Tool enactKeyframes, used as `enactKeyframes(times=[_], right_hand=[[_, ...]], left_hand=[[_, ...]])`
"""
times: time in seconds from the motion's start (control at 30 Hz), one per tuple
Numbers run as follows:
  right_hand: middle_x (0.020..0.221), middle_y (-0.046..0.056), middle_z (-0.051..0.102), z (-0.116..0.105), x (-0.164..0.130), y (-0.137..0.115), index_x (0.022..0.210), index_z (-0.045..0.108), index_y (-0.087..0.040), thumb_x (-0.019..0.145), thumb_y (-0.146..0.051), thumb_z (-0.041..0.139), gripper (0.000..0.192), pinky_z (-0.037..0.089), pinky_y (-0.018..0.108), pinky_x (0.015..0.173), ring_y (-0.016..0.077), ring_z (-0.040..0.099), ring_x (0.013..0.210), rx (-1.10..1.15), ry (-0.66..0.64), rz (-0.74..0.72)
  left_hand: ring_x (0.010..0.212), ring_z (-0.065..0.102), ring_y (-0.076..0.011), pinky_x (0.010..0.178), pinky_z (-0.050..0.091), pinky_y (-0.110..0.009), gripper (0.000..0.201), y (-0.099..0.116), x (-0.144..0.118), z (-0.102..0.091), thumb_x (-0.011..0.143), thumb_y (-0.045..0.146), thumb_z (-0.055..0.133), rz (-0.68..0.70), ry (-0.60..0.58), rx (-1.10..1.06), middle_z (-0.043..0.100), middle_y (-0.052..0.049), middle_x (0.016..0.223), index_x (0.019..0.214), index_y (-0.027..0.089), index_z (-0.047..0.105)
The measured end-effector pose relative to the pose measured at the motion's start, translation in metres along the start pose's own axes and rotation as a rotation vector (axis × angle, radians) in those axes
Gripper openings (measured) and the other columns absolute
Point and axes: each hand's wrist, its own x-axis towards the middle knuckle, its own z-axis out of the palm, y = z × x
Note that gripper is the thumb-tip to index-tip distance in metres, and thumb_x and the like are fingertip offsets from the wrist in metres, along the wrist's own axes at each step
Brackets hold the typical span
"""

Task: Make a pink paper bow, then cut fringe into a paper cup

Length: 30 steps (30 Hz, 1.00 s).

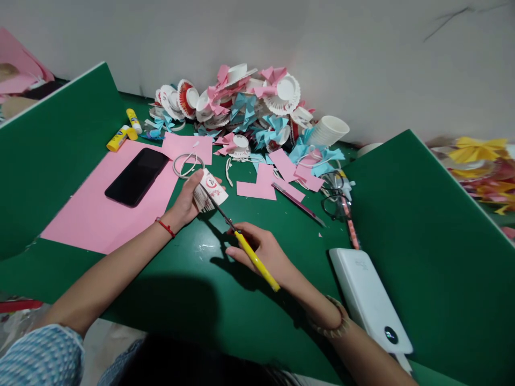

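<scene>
A small white paper cup with red print (209, 192) is being pinched in the left hand (185, 202) while its rim is being fringed, apparently mid-snip, by yellow-handled scissors (245, 247) gripped in the right hand (263, 256); rotation is likely being called for next.

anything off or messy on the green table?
Mostly clutter: pink and blue paper scraps lie strewn behind the hands, and eyeglasses sit among them by the white power bank. The paper cup in the left hand is cut into strips.

Bare forearms, red string bracelet (165, 227) on left wrist, beaded bracelet (335, 325) on right, blue patterned sleeve (40, 356)
</scene>
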Motion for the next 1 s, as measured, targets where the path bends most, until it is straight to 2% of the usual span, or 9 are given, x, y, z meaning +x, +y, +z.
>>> enactKeyframes(times=[0.13, 0.33, 0.43, 0.63, 0.8, 1.0], right_hand=[[0.067, -0.002, 0.048, -0.020, -0.004, -0.015, 0.101, 0.049, -0.016, 0.082, -0.069, 0.048, 0.057, 0.034, 0.026, 0.053, 0.0125, 0.040, 0.056, -0.129, -0.173, -0.060], [0.067, -0.001, 0.051, -0.036, -0.012, -0.024, 0.095, 0.049, -0.018, 0.087, -0.070, 0.035, 0.055, 0.036, 0.025, 0.052, 0.0126, 0.042, 0.055, -0.210, -0.230, -0.058], [0.068, 0.000, 0.054, -0.038, -0.017, -0.024, 0.095, 0.051, -0.018, 0.088, -0.069, 0.038, 0.053, 0.037, 0.025, 0.052, 0.0124, 0.043, 0.055, -0.188, -0.225, -0.051], [0.067, 0.000, 0.054, -0.029, -0.015, -0.011, 0.097, 0.050, -0.017, 0.085, -0.072, 0.038, 0.058, 0.035, 0.025, 0.051, 0.0122, 0.043, 0.056, -0.067, -0.152, -0.095], [0.067, -0.001, 0.049, -0.025, -0.017, -0.008, 0.098, 0.050, -0.017, 0.087, -0.071, 0.037, 0.056, 0.035, 0.025, 0.052, 0.0122, 0.040, 0.058, -0.002, -0.166, -0.115], [0.071, 0.002, 0.053, -0.028, -0.026, -0.015, 0.099, 0.051, -0.018, 0.088, -0.067, 0.039, 0.051, 0.037, 0.026, 0.053, 0.0145, 0.045, 0.061, 0.001, -0.162, -0.088]], left_hand=[[0.065, 0.069, -0.0168, 0.059, 0.056, -0.026, 0.045, 0.000, 0.003, 0.000, 0.070, 0.062, 0.065, -0.029, 0.060, -0.016, 0.071, -0.005, 0.070, 0.075, 0.018, 0.063], [0.067, 0.068, -0.0144, 0.066, 0.057, -0.027, 0.045, 0.002, 0.002, 0.002, 0.071, 0.059, 0.067, -0.014, 0.115, -0.082, 0.070, -0.003, 0.075, 0.081, 0.017, 0.059], [0.070, 0.068, -0.0144, 0.069, 0.057, -0.027, 0.045, 0.003, 0.001, 0.000, 0.072, 0.060, 0.066, 0.031, 0.128, -0.057, 0.069, -0.003, 0.075, 0.081, 0.017, 0.058], [0.064, 0.063, -0.0121, 0.061, 0.052, -0.025, 0.051, 0.007, -0.008, -0.001, 0.065, 0.059, 0.073, 0.272, 0.226, 0.076, 0.064, 0.002, 0.074, 0.092, 0.021, 0.053], [0.069, 0.064, -0.0138, 0.065, 0.052, -0.027, 0.051, 0.020, -0.017, 0.006, 0.067, 0.060, 0.071, 0.338, 0.205, 0.108, 0.064, 0.001, 0.081, 0.097, 0.023, 0.052], [0.077, 0.066, -0.0156, 0.070, 0.053, -0.027, 0.048, 0.037, -0.016, 0.010, 0.064, 0.062, 0.073, 0.472, 0.197, 0.152, 0.062, 0.000, 0.077, 0.087, 0.023, 0.055]])
